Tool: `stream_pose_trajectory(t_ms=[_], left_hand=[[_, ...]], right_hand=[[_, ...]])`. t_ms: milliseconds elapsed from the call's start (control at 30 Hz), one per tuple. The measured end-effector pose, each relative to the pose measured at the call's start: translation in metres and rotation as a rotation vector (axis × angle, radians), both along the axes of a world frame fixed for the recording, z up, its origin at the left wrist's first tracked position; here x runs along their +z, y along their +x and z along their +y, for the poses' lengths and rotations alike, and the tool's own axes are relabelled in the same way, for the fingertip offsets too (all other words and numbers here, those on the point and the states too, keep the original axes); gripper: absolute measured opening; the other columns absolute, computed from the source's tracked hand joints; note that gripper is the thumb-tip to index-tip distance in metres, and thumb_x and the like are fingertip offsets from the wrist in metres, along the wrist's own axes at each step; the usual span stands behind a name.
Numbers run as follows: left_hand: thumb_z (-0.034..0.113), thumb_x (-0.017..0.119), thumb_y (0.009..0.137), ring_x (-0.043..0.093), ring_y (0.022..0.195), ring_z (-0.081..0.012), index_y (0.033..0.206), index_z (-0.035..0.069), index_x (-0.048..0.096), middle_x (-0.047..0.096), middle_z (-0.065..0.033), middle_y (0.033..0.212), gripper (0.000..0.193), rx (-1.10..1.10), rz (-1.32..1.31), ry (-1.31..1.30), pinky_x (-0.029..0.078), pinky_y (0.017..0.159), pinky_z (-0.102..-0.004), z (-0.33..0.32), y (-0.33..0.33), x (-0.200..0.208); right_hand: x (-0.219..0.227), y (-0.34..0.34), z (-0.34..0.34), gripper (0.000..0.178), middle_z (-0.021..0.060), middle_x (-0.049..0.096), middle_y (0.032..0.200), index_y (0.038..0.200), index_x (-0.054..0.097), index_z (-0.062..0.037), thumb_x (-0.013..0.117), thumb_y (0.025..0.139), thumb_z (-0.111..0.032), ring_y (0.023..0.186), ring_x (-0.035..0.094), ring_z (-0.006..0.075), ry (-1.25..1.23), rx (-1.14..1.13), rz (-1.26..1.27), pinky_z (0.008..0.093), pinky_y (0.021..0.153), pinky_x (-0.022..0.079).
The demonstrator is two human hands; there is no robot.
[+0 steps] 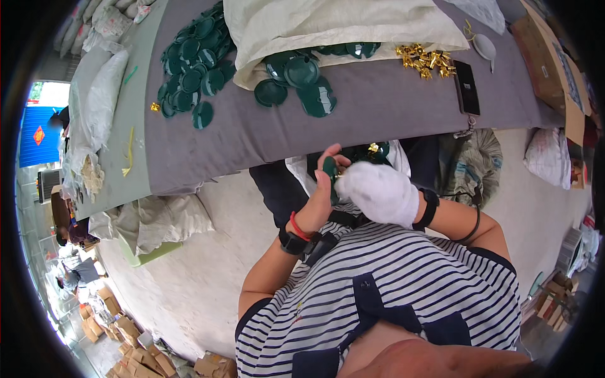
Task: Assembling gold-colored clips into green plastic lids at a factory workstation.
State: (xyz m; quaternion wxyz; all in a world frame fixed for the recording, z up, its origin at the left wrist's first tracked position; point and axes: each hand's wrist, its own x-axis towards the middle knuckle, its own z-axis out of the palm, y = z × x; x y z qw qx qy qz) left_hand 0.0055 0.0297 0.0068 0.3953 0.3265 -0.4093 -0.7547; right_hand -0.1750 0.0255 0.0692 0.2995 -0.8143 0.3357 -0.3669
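Observation:
In front of my lap, my left hand (324, 183) is bare and grips a dark green round plastic piece (329, 166), seen nearly edge-on. My right hand (378, 192) wears a white glove and is closed right beside that piece. A small glint of gold shows between the two hands; what the gloved fingers hold is hidden. Below the table edge, more green pieces lie on my lap with a gold star-shaped part (374, 147) among them. On the table is a heap of green round pieces (192, 79), and others (302, 72) spill from a cream cloth sack (340, 25).
A pile of gold parts (425, 61) lies by the sack, near a phone (466, 88) on the grey table cover (233, 135). An open cardboard box (545, 63) stands at the far right. White bags (97, 94) line the left side. Cardboard boxes (135, 362) litter the floor at lower left.

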Motion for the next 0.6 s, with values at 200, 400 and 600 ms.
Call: stream_pose_trajectory(t_ms=[200, 400, 600], left_hand=[[0.076, 0.027, 0.092, 0.046, 0.126, -0.0214, 0.153, 0.006, 0.015, 0.044, -0.0101, 0.132, 0.093, 0.074, -0.190, -0.219, 0.039, 0.107, -0.0366, 0.005, -0.001, 0.002], [0.066, 0.024, 0.098, 0.049, 0.128, -0.0235, 0.151, 0.007, 0.024, 0.047, -0.0102, 0.137, 0.079, -0.178, 0.075, 0.222, 0.041, 0.109, -0.0400, -0.005, 0.013, 0.005], [0.071, 0.016, 0.096, 0.042, 0.125, -0.0200, 0.153, 0.011, 0.016, 0.040, -0.0104, 0.131, 0.083, -0.230, -0.062, 0.110, 0.034, 0.108, -0.0354, 0.005, 0.015, 0.008]], right_hand=[[0.027, 0.001, -0.006, 0.026, 0.0146, 0.068, 0.091, 0.111, 0.059, -0.0042, 0.064, 0.086, -0.002, 0.077, 0.071, 0.0260, 1.204, -0.134, -0.369, 0.0337, 0.068, 0.057], [0.040, -0.014, -0.020, 0.037, 0.0089, 0.063, 0.079, 0.102, 0.061, -0.0074, 0.060, 0.090, -0.043, 0.070, 0.067, 0.0247, -0.116, 0.084, 0.772, 0.0381, 0.060, 0.052], [0.014, -0.014, -0.014, 0.042, 0.0113, 0.063, 0.068, 0.088, 0.063, -0.0054, 0.050, 0.096, -0.045, 0.059, 0.066, 0.0279, -0.107, 0.209, 0.786, 0.0408, 0.053, 0.051]])
